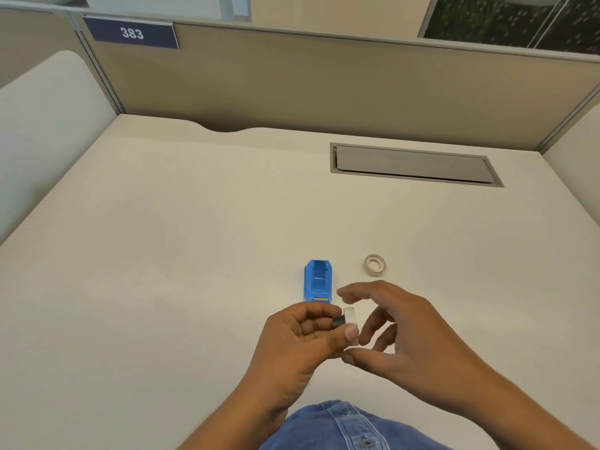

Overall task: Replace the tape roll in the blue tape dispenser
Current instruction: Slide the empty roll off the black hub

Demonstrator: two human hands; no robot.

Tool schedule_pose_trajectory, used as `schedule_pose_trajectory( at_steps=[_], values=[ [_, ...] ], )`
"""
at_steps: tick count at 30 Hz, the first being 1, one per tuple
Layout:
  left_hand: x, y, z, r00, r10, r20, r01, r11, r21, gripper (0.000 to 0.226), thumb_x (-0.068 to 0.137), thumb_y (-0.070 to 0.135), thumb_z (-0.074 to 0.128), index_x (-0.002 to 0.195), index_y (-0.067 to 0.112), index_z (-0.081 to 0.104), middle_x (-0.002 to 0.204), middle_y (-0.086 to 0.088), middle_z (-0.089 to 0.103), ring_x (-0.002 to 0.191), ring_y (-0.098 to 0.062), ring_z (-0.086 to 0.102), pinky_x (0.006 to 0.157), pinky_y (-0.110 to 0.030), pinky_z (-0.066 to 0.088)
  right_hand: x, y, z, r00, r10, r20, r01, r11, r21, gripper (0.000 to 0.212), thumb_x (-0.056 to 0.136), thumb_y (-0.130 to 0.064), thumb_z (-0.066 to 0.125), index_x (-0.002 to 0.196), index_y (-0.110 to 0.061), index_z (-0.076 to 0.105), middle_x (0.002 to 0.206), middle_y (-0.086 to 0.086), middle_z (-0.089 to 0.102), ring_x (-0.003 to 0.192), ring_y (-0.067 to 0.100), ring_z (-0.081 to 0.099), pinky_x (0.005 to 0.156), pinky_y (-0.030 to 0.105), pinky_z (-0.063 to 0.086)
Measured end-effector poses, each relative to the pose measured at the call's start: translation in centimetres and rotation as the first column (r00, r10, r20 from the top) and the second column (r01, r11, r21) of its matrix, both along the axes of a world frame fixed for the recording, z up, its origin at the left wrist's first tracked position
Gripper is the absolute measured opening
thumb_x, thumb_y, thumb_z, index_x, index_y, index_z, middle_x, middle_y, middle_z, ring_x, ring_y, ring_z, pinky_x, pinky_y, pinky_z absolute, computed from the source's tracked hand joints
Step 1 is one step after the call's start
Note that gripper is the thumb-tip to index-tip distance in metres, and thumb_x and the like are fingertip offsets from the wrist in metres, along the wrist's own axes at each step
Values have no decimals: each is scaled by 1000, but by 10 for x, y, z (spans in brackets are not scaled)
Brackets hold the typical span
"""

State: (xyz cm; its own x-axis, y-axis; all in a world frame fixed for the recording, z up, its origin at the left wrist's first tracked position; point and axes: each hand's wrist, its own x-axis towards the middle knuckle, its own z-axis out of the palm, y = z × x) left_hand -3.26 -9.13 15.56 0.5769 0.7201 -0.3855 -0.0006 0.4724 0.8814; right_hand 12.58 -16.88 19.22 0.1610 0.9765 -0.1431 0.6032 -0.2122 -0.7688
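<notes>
The blue tape dispenser [318, 280] lies on the white desk [194, 254] with its roll bay showing no roll. My left hand [302, 339] pinches a clear tape roll [350, 318] sitting on a dark hub [338, 321], held just in front of the dispenser. My right hand [389, 332] hovers right beside that roll with its fingers spread; whether the fingertips touch the roll is unclear. A second small tape roll [375, 263] lies flat on the desk to the right of the dispenser.
A grey cable hatch [412, 165] is set into the desk at the back right. Beige partition walls [324, 79] close off the back and sides, one carrying a 383 sign [132, 33]. Blue denim clothing [341, 427] shows at the bottom edge.
</notes>
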Motion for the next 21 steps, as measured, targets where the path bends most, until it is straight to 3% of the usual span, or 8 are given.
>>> schedule_pose_trajectory(
  at_steps=[3, 6, 9, 12, 14, 17, 19, 21],
  values=[
    [-1, -2, 7, 1000, 10, 29, -10, 1000, -2, 50, 51, 31, 89, 93, 10, 74, 82, -12, 79, 72, -20, 75, 64, -22, 58, -8, -6, -5, 979, -102, -177, 114, 992, 58, 47, 71, -33, 84, 111, -47, 63, 111, -23, 64, 79, 10, 65, 61, 19, 55],
    [-2, -4, 12, 999, 4, 44, -5, 1000, 19, 39, 53, 29, 88, 87, 14, 77, 78, -7, 78, 68, -17, 73, 64, -21, 58, -14, -12, -9, 923, -178, -341, 207, 977, 50, 42, 70, -30, 85, 107, -42, 69, 89, -20, 70, 65, 8, 64, 57, 20, 53],
    [-4, -7, 14, 1000, -6, 16, 6, 999, 40, 41, 51, 36, 87, 89, 21, 79, 82, -5, 80, 77, -15, 75, 68, -18, 56, -15, -15, -10, 881, -222, -419, 261, 964, 40, 42, 64, -38, 84, 105, -40, 71, 74, -17, 69, 52, 5, 58, 51, 15, 48],
    [-3, -9, 13, 1000, -14, 8, 14, 1000, 5, 43, 55, 39, 85, 94, 21, 79, 87, -7, 80, 85, -17, 75, 73, -19, 57, -15, -14, -9, 876, -244, -416, 282, 959, 31, 43, 63, -42, 84, 103, -42, 71, 70, -9, 70, 49, 5, 57, 50, 14, 46],
    [-2, -10, 13, 1000, -4, 24, 5, 999, -44, 39, 59, 39, 82, 91, 18, 79, 84, -8, 80, 80, -16, 75, 71, -20, 57, -15, -13, -9, 883, -248, -399, 282, 959, 29, 41, 66, -33, 87, 103, -42, 71, 71, -11, 70, 52, 4, 59, 52, 13, 46],
    [0, -9, 15, 999, 41, -35, -43, 996, -76, 31, 67, 48, 73, 74, 18, 78, 78, -3, 79, 68, -11, 73, 54, -17, 54, -16, -14, -11, 898, -239, -370, 266, 964, 23, 50, 67, -14, 88, 102, -44, 71, 73, -18, 69, 53, 5, 60, 54, 14, 49],
    [0, -8, 15, 992, 73, -100, -81, 994, -77, 37, 80, 50, 63, 62, 20, 74, 72, -1, 76, 54, -9, 65, 43, -18, 44, -18, -15, -12, 907, -233, -351, 254, 967, 14, 51, 66, -14, 89, 101, -47, 70, 80, -22, 69, 54, 5, 61, 55, 14, 50],
    [0, -7, 12, 986, 88, -138, -100, 992, -80, 49, 96, 46, 50, 59, 18, 68, 62, -3, 66, 46, -10, 50, 42, -21, 38, -19, -14, -12, 918, -224, -327, 240, 971, 10, 52, 66, -15, 89, 101, -49, 70, 90, -23, 67, 57, 5, 63, 56, 15, 51]
  ],
)
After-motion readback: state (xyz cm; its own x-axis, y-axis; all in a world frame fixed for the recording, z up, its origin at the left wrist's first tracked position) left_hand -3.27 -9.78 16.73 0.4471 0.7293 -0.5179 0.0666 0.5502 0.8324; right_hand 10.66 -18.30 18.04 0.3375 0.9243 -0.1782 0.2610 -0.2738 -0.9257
